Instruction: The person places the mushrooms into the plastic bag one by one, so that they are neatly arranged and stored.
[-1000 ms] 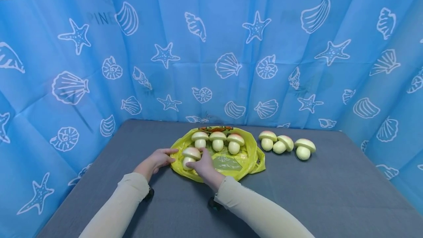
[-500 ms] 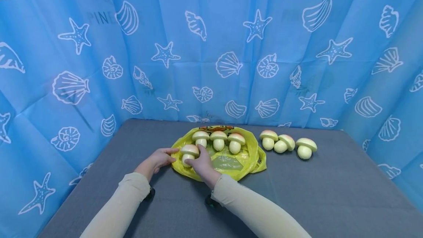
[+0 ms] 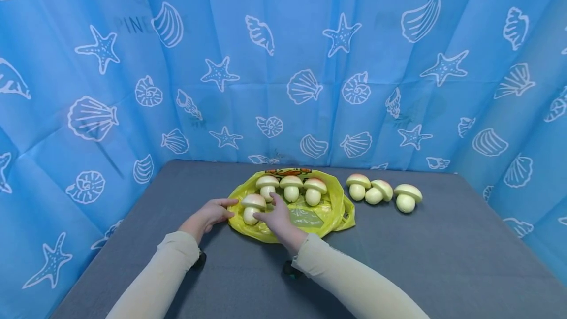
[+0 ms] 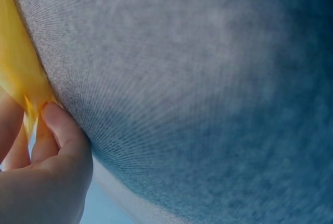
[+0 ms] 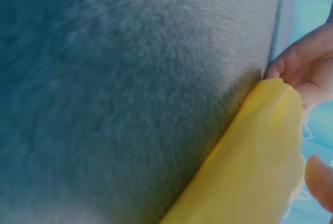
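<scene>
A yellow plastic bag [image 3: 338, 198] lies spread open on the table, its rim rolled outward. My left hand [image 3: 211, 214] pinches the bag's left rim; in the left wrist view, the thumb [image 4: 60, 121] and fingers press the yellow film [image 4: 18, 62] together. Just inside that rim a mushroom [image 3: 254, 202] with a pinkish cap and pale stem stands upright. My right hand [image 3: 283, 223] hovers over the bag just right of this mushroom, thumb and fingers spread, holding nothing. Behind, along the bag's far side, stand three similar mushrooms [image 3: 291, 193] in a row.
On the grey table [image 3: 425, 260], right of the bag, three more mushrooms sit: one upright [image 3: 358, 188], one leaning [image 3: 378, 192], and one a little apart [image 3: 407, 198]. A bag handle [image 3: 347, 213] sticks out toward them. Blue shell-print curtains [image 3: 305, 112] enclose the back and sides.
My right hand has set the front mushroom down inside the bag's left side, let go and drawn slightly right. The left hand has stayed at the rim.
</scene>
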Demonstrator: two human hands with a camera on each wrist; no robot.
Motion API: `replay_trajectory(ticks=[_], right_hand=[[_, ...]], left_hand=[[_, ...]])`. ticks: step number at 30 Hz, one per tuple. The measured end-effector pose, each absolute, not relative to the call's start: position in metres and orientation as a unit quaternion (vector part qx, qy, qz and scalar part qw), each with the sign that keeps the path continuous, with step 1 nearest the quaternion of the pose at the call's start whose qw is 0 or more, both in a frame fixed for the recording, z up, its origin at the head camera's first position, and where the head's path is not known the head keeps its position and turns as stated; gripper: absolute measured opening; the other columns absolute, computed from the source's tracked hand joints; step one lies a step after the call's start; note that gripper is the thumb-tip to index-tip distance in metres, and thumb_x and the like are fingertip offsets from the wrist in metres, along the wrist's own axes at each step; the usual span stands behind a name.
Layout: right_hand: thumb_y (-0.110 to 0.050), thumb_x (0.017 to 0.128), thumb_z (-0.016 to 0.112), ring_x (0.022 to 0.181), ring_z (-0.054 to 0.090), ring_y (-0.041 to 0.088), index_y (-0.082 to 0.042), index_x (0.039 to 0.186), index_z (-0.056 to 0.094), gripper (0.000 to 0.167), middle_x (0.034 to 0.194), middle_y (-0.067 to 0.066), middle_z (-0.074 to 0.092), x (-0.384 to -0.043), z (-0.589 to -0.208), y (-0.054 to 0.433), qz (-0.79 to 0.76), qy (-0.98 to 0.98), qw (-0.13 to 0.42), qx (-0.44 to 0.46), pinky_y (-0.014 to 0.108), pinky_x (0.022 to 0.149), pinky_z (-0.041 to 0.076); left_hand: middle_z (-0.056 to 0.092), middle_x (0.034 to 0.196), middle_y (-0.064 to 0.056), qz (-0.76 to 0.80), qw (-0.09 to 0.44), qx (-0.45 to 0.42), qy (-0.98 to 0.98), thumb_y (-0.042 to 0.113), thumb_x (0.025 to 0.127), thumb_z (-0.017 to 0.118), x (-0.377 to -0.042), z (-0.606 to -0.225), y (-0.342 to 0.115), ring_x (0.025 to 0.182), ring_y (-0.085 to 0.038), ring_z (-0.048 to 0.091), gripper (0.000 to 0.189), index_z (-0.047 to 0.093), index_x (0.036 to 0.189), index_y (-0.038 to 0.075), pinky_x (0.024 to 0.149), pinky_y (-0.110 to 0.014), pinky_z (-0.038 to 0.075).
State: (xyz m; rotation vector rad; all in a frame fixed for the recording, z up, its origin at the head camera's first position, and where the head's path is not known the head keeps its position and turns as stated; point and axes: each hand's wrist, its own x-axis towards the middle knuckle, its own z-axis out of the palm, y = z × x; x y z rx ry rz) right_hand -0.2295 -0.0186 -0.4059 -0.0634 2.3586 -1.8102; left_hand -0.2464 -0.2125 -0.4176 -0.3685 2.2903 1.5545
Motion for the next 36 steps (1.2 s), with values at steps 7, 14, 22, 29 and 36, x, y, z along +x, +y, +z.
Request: replay_trajectory(ticks=[7,14,22,29,36], right_hand=[[-0.005,0.085,0.074,0.106,0.058,0.036,0.0,0.144,0.04,0.068,0.139,0.027,0.043,-0.228,-0.396,-0.001,-0.595,0.799,0.076,-0.029,0.044,0.082,0.052],[-0.005,0.085,0.073,0.098,0.061,0.032,0.001,0.142,0.042,0.066,0.135,0.028,0.046,-0.225,-0.387,0.022,-0.593,0.802,0.062,-0.033,0.042,0.08,0.052],[-0.007,0.087,0.072,0.112,0.055,0.038,-0.001,0.142,0.044,0.062,0.135,0.026,0.047,-0.225,-0.376,0.044,-0.585,0.809,0.047,-0.024,0.045,0.085,0.051],[-0.006,0.089,0.071,0.128,0.042,0.041,-0.003,0.142,0.044,0.06,0.138,0.026,0.046,-0.223,-0.369,0.065,-0.576,0.816,0.038,-0.029,0.051,0.093,0.046],[-0.007,0.089,0.07,0.127,0.043,0.043,-0.004,0.145,0.042,0.062,0.137,0.026,0.046,-0.221,-0.365,0.082,-0.572,0.819,0.031,-0.034,0.051,0.092,0.047]], left_hand=[[0.027,0.155,-0.021,0.556,0.17,-0.137,0.802,0.002,0.095,0.057,-0.248,-0.418,-0.211,0.14,-0.038,0.03,0.049,0.05,0.143,0.01,0.111,-0.057,0.022],[0.027,0.155,-0.022,0.558,0.173,-0.128,0.801,0.002,0.095,0.057,-0.248,-0.419,-0.212,0.14,-0.039,0.028,0.049,0.049,0.143,0.008,0.111,-0.056,0.024],[0.027,0.155,-0.021,0.556,0.176,-0.139,0.801,0.003,0.096,0.057,-0.249,-0.419,-0.213,0.14,-0.039,0.029,0.048,0.05,0.143,0.01,0.11,-0.061,0.019],[0.026,0.155,-0.021,0.555,0.181,-0.139,0.8,0.004,0.096,0.057,-0.249,-0.418,-0.212,0.139,-0.04,0.029,0.049,0.05,0.143,0.011,0.108,-0.067,0.015],[0.027,0.155,-0.023,0.56,0.17,-0.138,0.799,0.0,0.095,0.056,-0.249,-0.417,-0.21,0.139,-0.039,0.029,0.049,0.049,0.143,0.008,0.11,-0.054,0.028]])
